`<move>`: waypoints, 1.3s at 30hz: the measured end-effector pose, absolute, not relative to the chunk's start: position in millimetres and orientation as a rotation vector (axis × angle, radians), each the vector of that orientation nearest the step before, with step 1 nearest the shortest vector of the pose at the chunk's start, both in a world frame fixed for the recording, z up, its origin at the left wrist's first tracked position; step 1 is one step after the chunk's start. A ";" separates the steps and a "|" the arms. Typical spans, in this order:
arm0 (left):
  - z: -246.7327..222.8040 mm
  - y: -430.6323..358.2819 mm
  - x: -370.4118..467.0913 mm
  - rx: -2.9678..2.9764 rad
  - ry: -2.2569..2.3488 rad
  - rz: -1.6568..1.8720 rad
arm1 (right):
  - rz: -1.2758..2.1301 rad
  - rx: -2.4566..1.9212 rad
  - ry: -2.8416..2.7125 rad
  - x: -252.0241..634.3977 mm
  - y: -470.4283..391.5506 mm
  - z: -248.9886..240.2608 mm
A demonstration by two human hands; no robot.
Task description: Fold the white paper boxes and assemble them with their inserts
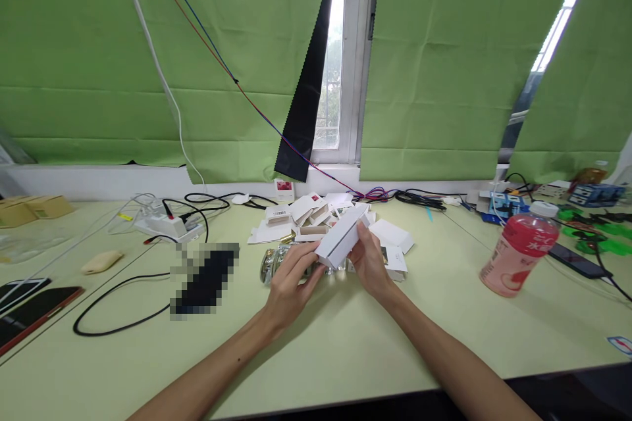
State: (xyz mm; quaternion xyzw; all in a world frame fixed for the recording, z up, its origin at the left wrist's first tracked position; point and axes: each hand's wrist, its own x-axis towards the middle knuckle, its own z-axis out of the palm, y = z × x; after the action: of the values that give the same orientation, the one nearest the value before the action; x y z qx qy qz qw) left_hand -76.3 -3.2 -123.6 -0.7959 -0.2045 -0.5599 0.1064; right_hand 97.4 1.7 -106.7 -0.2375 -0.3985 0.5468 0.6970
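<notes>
Both my hands hold one small white cardboard box (342,237) above the pale green table (326,348). My left hand (291,284) grips its near lower end with the fingers curled around it. My right hand (371,263) clasps its far side, thumb on top. Just behind the box lies a heap of several flat and folded white cartons (316,214). Under my hands, shiny metal parts in clear wrapping (271,262) rest on the table.
A pink drink bottle (518,251) stands at the right, a dark phone (577,260) beyond it. A power strip (170,225) with cables sits at the left, a black cable (118,302) loops nearer. Green parts (592,231) lie far right. Brown boxes (29,209) far left.
</notes>
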 end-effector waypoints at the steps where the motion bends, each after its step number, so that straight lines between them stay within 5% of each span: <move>1: -123.4 -3.4 -76.2 -2.343 -0.600 -1.645 | 1.217 -0.538 -0.888 97.4 1.6 -106.6; 39: -114.9 1.2 -84.4 -2.225 -0.713 -1.608 | 1.119 -0.553 -0.655 106.0 6.1 -97.0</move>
State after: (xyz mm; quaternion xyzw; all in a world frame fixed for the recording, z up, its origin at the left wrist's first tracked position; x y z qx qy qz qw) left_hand -84.4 1.2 -114.9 -0.7752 -0.2486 -0.5604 0.1521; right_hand 106.0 6.1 -97.0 -0.2542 -0.3012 0.5141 0.7618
